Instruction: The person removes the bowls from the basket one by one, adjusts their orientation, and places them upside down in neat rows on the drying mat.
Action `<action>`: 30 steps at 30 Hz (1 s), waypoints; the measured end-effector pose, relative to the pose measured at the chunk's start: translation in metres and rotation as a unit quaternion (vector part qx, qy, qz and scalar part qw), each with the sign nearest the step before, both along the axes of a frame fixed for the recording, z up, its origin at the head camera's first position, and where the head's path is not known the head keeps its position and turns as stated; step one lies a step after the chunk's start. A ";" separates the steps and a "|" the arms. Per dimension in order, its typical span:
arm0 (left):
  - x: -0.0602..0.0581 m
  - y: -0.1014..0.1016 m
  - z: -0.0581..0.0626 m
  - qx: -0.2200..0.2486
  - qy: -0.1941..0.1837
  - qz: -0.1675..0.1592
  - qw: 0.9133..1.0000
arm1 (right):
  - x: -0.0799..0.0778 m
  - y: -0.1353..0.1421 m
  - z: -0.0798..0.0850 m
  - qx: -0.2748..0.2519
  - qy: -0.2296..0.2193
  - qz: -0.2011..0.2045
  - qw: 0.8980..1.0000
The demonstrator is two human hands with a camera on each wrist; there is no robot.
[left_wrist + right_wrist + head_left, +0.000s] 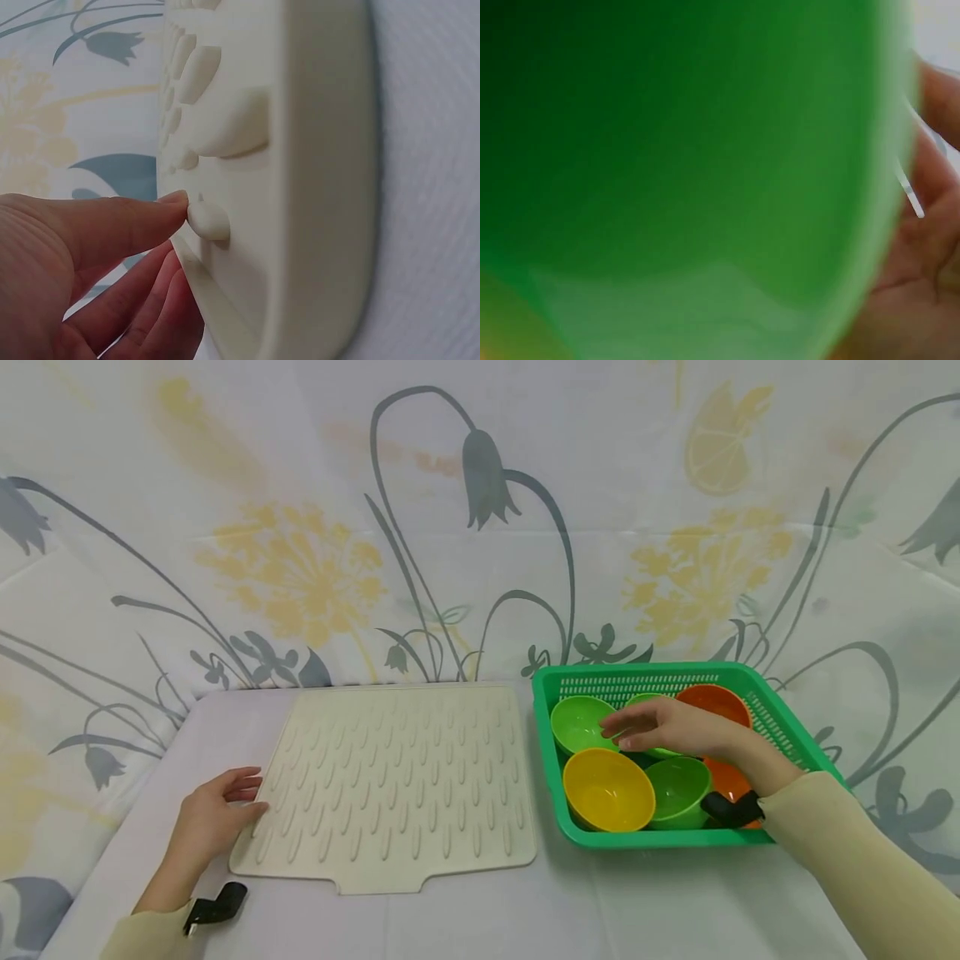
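A cream dish drying mat (390, 760) with raised ridges and a front lip lies on the table. My left hand (213, 818) is at its left edge; in the left wrist view the thumb (142, 225) lies on top and the other fingers curl at the edge, pinching it. My right hand (667, 727) hovers over the green basket (551, 777), fingers loosely bent and holding nothing. Below are a light green bowl (581, 727), a yellow bowl (609, 789) and a darker green bowl (678, 785). A green bowl (705, 150) fills the right wrist view, blurred.
An orange bowl (712, 700) sits at the basket's back, with another orange bowl (726, 777) partly hidden under the right wrist. A further green bowl is mostly covered by the right hand. A white patterned cloth (450, 568) hangs behind the white-covered table (480, 927).
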State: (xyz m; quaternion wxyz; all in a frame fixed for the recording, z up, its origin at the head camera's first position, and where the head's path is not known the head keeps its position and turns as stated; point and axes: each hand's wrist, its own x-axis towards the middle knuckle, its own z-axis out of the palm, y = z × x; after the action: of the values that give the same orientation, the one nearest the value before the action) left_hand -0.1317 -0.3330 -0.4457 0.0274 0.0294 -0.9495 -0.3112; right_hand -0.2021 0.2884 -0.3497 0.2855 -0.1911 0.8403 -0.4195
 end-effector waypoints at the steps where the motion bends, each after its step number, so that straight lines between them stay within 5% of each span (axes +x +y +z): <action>1: 0.000 0.000 0.000 -0.001 -0.001 0.002 1.000 | 0.000 0.000 -0.001 0.002 -0.008 0.005 1.000; 9: 0.000 0.000 -0.001 -0.001 -0.004 0.003 1.000 | 0.002 -0.003 0.000 0.005 -0.029 0.009 1.000; 18: 0.000 0.000 0.000 0.001 -0.009 0.001 1.000 | 0.005 -0.013 0.005 0.071 0.029 0.025 0.997; 30: 0.000 0.001 0.000 0.006 -0.019 0.003 1.000 | 0.008 -0.010 0.007 0.057 -0.009 0.004 0.998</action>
State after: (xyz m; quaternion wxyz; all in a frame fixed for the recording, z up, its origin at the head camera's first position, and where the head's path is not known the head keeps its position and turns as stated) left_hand -0.1316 -0.3324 -0.4453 0.0103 0.0379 -0.9479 -0.3162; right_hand -0.1942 0.2785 -0.3423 0.3052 -0.1741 0.8593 -0.3716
